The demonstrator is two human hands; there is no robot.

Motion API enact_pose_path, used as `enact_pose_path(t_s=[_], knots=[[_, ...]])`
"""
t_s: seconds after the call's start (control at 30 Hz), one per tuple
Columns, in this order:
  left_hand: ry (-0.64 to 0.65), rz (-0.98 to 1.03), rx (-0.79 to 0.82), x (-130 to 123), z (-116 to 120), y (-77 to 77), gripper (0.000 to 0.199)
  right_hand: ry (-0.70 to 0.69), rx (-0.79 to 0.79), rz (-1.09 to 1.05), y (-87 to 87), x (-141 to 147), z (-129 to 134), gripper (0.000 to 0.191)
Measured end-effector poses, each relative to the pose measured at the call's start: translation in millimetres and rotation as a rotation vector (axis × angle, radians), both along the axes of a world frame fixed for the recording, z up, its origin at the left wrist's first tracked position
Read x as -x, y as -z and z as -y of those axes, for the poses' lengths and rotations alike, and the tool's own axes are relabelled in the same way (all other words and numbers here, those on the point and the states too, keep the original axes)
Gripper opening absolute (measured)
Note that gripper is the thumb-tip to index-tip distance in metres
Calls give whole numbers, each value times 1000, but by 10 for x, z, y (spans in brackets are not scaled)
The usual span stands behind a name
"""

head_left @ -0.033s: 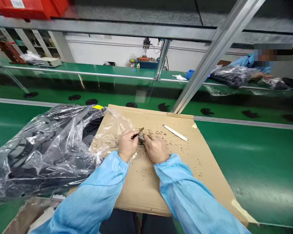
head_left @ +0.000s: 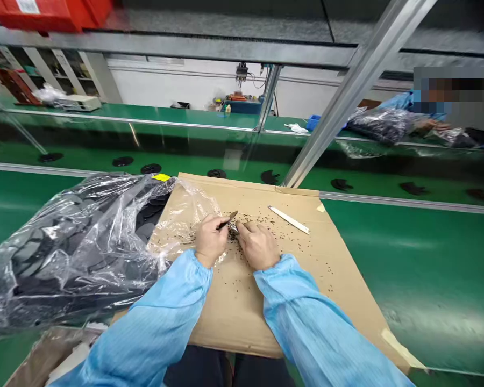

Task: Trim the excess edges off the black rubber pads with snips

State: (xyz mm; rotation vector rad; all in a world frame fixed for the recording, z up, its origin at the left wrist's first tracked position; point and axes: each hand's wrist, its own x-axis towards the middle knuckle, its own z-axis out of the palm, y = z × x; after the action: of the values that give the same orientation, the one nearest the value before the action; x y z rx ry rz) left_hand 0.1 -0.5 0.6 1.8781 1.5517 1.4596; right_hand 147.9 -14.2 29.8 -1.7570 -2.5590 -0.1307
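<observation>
Both hands are closed over the middle of a cardboard sheet (head_left: 234,317). My left hand (head_left: 211,239) grips a small dark piece with a brownish tip (head_left: 233,215), which sticks out up and to the right past the fingers. My right hand (head_left: 258,244) is pinched close beside it; a small shiny part between the fingertips is too small to make out. Tiny dark bits (head_left: 298,239) lie scattered around the hands. A white flat strip, like a cutter handle (head_left: 289,220), rests beyond the right hand.
At left, a large clear plastic bag (head_left: 76,252) is full of dark flat pieces, its loose mouth lying over the cardboard. Dark round parts (head_left: 216,173) sit in a row on the green bench behind. A slanted metal post (head_left: 347,102) rises at right. Across the bench another person handles a bag (head_left: 381,123).
</observation>
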Motion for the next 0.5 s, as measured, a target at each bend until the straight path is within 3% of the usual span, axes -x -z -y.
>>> enact_pose_path(t_s=[0.27,0.4,0.5], knots=[[-31,98,27,-18,13,-31,20,32,-56,-196,134,4,-11,35],[-128,381,149,-40,-74,48,19,63,-235,-366,296,-121,-104,37],[-190,610,222,-37,-171,125,26,71,-297,-375,410,-268,-232,38]])
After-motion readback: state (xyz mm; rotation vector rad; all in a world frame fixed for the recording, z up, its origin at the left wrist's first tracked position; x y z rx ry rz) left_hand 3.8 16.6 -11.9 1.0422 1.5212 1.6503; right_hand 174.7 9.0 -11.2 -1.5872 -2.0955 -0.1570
